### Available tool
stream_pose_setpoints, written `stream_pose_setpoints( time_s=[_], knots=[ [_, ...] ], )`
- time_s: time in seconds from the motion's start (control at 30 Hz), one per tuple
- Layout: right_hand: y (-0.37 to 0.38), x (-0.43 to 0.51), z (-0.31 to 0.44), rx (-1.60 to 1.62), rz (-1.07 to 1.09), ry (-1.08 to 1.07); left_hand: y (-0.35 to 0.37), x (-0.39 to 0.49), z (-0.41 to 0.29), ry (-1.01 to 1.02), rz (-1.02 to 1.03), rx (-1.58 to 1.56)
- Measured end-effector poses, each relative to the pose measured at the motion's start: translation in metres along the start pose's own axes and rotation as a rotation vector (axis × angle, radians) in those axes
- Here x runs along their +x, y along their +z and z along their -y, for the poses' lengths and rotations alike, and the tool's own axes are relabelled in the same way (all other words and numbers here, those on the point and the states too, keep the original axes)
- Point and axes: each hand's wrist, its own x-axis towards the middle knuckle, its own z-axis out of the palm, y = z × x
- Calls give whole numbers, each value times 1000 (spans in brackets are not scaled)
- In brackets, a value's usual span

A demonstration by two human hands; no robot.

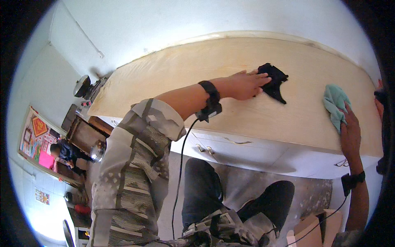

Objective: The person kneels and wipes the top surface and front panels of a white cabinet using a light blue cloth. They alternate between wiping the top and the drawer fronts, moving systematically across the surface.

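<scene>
My left hand (248,85) reaches across the pale wooden countertop (197,71), its fingers spread with their tips on the near left edge of a black cloth (274,81). The black cloth lies flat and uneven on the top. At the right, my right hand (350,126) rests on a bunched light green cloth (334,98), fingers over its lower right side. Whether those fingers grip the cloth or only press on it is not plain. Both wrists wear a black strap with a small cabled device.
White cabinet fronts with brass handles (237,141) run below the countertop. A black cable (179,185) hangs from my left wrist. An open cardboard box (308,231) stands on the floor at lower right. A person (66,156) is beyond, at left. Another person's hand shows at the right rim.
</scene>
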Motion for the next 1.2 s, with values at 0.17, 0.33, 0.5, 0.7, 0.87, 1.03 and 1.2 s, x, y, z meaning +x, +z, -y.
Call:
stream_pose_setpoints(
  time_s=[0.17, 0.33, 0.5, 0.7, 0.87, 1.03, 1.2],
  knots=[
    [7, -1, -3, -30, 18, 35, 1, -67, 98, -137, 10, -28],
    [9, -2, -7, 7, 51, 100, 2, -181, 201, -542, 81, -153],
    [9, -6, -11, -52, 65, 8, 16, -301, 272, -826, 87, -173],
    [12, -3, -10, 58, 47, 35, 33, -378, 326, -1237, 129, -78],
    [-2, -9, -1, 23, 34, -21, 36, -337, 336, -1254, -137, -475],
    [-9, -5, 6, 8, 43, 9, 30, -234, 314, -917, -94, -395],
    [-12, -1, 12, 53, 17, 14, 10, -95, 219, -584, -110, -523]
  ],
)
